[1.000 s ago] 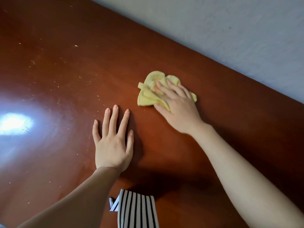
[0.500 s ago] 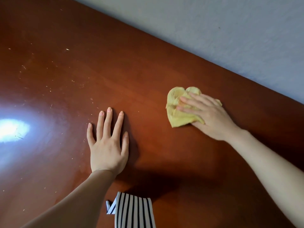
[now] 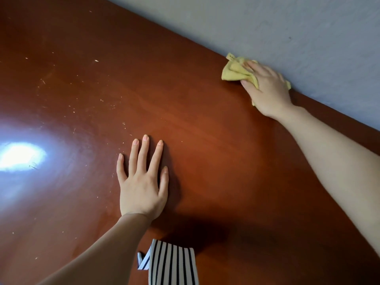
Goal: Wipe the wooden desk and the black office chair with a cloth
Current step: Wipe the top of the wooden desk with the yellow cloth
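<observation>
Cloth [image 3: 234, 72] yellow, crumpled, against wall [image 3: 287, 27]

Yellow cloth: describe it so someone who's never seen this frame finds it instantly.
Start from the reddish-brown wooden desk and follow its far edge along the pale wall toward the right. There the right hand presses down a crumpled yellow cloth, right against the wall. It is the only yellow, soft thing; the left hand lies flat and bare on the desk.
</observation>
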Demonstrator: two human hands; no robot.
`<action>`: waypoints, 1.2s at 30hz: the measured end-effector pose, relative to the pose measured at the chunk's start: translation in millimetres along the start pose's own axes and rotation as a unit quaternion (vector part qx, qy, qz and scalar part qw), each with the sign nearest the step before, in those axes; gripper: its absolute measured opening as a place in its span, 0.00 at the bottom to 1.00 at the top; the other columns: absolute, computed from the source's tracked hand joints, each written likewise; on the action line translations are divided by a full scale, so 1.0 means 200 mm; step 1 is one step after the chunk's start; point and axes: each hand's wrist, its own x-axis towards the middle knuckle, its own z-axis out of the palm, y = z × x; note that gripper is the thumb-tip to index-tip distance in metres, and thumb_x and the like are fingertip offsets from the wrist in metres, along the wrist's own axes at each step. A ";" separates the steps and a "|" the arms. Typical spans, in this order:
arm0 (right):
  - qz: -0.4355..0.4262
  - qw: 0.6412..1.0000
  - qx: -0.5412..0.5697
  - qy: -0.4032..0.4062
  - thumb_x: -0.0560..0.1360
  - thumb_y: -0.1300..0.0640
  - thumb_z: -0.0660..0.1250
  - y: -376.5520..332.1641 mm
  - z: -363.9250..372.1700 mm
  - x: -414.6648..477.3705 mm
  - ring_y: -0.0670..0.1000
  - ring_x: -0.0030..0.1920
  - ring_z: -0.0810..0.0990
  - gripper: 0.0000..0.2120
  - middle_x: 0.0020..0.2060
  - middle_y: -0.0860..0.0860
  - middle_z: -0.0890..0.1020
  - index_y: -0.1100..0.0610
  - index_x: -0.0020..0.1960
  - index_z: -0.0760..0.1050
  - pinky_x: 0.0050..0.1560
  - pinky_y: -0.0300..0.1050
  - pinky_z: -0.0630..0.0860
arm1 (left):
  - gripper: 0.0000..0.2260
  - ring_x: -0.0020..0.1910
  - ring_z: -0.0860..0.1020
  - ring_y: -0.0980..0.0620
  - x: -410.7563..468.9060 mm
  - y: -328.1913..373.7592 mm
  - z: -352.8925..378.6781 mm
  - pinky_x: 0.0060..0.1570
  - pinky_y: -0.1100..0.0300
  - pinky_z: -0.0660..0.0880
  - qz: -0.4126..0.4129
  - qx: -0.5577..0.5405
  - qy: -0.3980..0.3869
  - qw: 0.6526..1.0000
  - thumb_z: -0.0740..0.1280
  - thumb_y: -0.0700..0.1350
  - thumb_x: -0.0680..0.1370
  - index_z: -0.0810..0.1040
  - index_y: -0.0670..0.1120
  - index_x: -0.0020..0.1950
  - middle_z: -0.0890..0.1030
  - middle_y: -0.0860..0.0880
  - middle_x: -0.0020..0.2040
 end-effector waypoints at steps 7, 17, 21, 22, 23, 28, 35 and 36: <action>-0.013 0.997 -0.059 -0.051 0.79 0.38 0.49 -0.52 0.17 -0.08 0.55 0.76 0.47 0.24 0.77 0.46 0.55 0.38 0.74 0.57 0.74 0.52 0.41 | 0.25 0.77 0.49 0.50 0.00 0.00 0.00 0.73 0.45 0.44 0.001 -0.003 0.007 1.000 0.48 0.53 0.79 0.58 0.53 0.76 0.56 0.48 0.78; -0.198 0.972 -0.063 -0.105 0.78 0.39 0.52 -0.56 0.20 -0.86 0.53 0.76 0.52 0.23 0.75 0.46 0.61 0.41 0.72 0.64 0.74 0.55 0.51 | 0.25 0.77 0.50 0.48 0.00 -0.02 0.01 0.73 0.43 0.45 0.016 0.001 0.014 1.000 0.48 0.49 0.78 0.59 0.50 0.76 0.57 0.46 0.77; -0.214 0.966 -0.078 -0.123 0.78 0.39 0.53 -0.38 0.17 -1.05 0.51 0.77 0.50 0.25 0.75 0.44 0.58 0.39 0.74 0.57 0.74 0.55 0.50 | 0.25 0.77 0.50 0.47 0.00 -0.01 0.01 0.73 0.44 0.45 0.008 0.004 0.018 1.000 0.47 0.49 0.79 0.58 0.51 0.77 0.57 0.46 0.77; -0.202 0.968 -0.078 -0.123 0.78 0.39 0.53 -0.33 0.15 -1.08 0.51 0.77 0.50 0.26 0.75 0.44 0.58 0.39 0.74 0.56 0.74 0.55 0.50 | 0.24 0.77 0.51 0.47 0.00 -0.01 0.01 0.73 0.44 0.45 0.009 0.003 0.019 1.000 0.47 0.49 0.79 0.58 0.51 0.77 0.57 0.46 0.77; -0.181 0.973 -0.077 -0.120 0.78 0.40 0.52 -0.28 0.13 -1.09 0.50 0.76 0.51 0.25 0.75 0.43 0.58 0.39 0.74 0.56 0.74 0.54 0.50 | 0.24 0.77 0.51 0.47 0.00 0.00 0.01 0.73 0.45 0.45 0.009 0.002 0.020 1.000 0.47 0.49 0.79 0.59 0.51 0.76 0.58 0.46 0.77; -0.013 0.993 -0.089 -0.075 0.77 0.41 0.50 0.01 0.03 -1.03 0.51 0.75 0.55 0.25 0.74 0.44 0.61 0.45 0.73 0.58 0.73 0.52 0.51 | 0.24 0.77 0.50 0.48 -0.01 -0.01 0.02 0.73 0.45 0.44 0.008 0.000 0.022 1.000 0.47 0.49 0.79 0.58 0.51 0.77 0.57 0.46 0.77; 0.128 0.990 -0.059 -0.013 0.78 0.42 0.47 0.21 -0.03 -0.69 0.51 0.76 0.51 0.28 0.76 0.45 0.57 0.50 0.75 0.60 0.73 0.53 0.48 | 0.24 0.77 0.51 0.47 -0.01 0.00 0.02 0.73 0.44 0.45 0.010 0.003 0.023 1.000 0.47 0.49 0.79 0.59 0.51 0.76 0.58 0.46 0.77; 0.142 0.988 -0.053 -0.004 0.78 0.43 0.48 0.20 -0.02 -0.63 0.51 0.76 0.51 0.27 0.76 0.45 0.56 0.49 0.75 0.60 0.73 0.54 0.48 | 0.24 0.77 0.51 0.47 -0.01 0.00 0.02 0.73 0.44 0.45 0.010 0.004 0.022 1.000 0.47 0.49 0.79 0.59 0.51 0.76 0.58 0.46 0.77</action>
